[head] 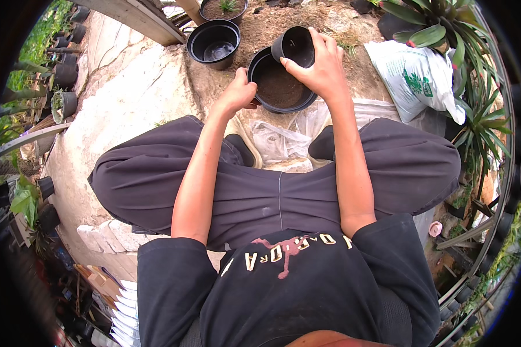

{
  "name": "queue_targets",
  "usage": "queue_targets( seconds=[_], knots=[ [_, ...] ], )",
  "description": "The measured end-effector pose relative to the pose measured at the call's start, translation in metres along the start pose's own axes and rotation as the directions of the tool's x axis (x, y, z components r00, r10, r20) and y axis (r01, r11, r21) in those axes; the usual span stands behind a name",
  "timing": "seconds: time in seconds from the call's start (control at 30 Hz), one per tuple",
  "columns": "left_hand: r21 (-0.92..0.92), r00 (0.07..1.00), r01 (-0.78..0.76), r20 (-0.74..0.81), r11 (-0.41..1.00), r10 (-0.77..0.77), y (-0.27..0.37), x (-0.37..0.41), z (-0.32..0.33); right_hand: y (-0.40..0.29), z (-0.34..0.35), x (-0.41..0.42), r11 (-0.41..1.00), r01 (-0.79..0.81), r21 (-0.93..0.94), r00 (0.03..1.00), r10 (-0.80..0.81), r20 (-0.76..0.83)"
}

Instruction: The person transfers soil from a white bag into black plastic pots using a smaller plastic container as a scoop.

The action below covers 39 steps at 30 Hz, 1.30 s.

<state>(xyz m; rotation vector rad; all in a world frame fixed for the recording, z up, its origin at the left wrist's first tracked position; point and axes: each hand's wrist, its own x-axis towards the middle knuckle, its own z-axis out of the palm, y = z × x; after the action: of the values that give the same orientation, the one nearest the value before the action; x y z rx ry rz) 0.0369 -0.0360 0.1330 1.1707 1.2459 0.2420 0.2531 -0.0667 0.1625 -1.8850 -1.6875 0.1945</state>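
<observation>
My right hand (pixel 323 65) grips a small black plastic pot (pixel 298 43), tilted over the right back rim of a larger black plastic pot. Brown soil (pixel 282 89) lies inside the larger pot (pixel 271 106). At that pot's left rim, my left hand (pixel 239 93) holds on with its fingers curled; some fingertips are hidden behind the wall. Just behind and to the left stands another black pot (pixel 213 43) that holds no soil. Beyond it, a pot (pixel 223 11) of soil bears a small green plant.
A white printed bag (pixel 410 78) lies at the right beside spiky-leaved plants (pixel 432 34). Crumpled clear plastic (pixel 280 139) is spread between my shoes. A wooden post (pixel 152 21) stands at the back left. Potted plants (pixel 64 104) line the left side of the stone slab (pixel 126 82).
</observation>
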Motion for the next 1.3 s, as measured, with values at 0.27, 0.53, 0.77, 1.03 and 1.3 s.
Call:
queue_targets(
  seconds=[0.27, 0.53, 0.77, 1.03, 1.3],
  knots=[
    [-0.118, 0.980, -0.087, -0.186, 0.989, 0.064, -0.022, 0.012, -0.003, -0.018, -0.010, -0.004, 0.994, 0.111, 0.020, 0.983, -0.112, 0.143],
    [-0.054, 0.946, -0.241, -0.235, 0.969, 0.222, -0.038, 0.033, -0.006, -0.016, 0.026, -0.028, 0.977, 0.093, -0.189, 0.791, 0.042, 0.610],
    [-0.151, 0.988, -0.094, -0.137, 0.984, 0.073, -0.026, 0.028, -0.007, -0.003, 0.038, -0.034, 0.987, 0.110, -0.113, 0.868, -0.040, 0.494],
    [-0.171, 0.990, -0.056, -0.136, 0.984, 0.032, -0.012, 0.013, -0.004, -0.009, 0.046, -0.032, 0.998, 0.055, 0.028, 0.876, -0.062, 0.479],
    [-0.095, 0.984, -0.035, -0.177, 0.995, 0.018, -0.010, 0.017, -0.004, -0.001, 0.047, -0.029, 1.000, 0.000, 0.004, 0.867, -0.002, 0.498]
  ],
)
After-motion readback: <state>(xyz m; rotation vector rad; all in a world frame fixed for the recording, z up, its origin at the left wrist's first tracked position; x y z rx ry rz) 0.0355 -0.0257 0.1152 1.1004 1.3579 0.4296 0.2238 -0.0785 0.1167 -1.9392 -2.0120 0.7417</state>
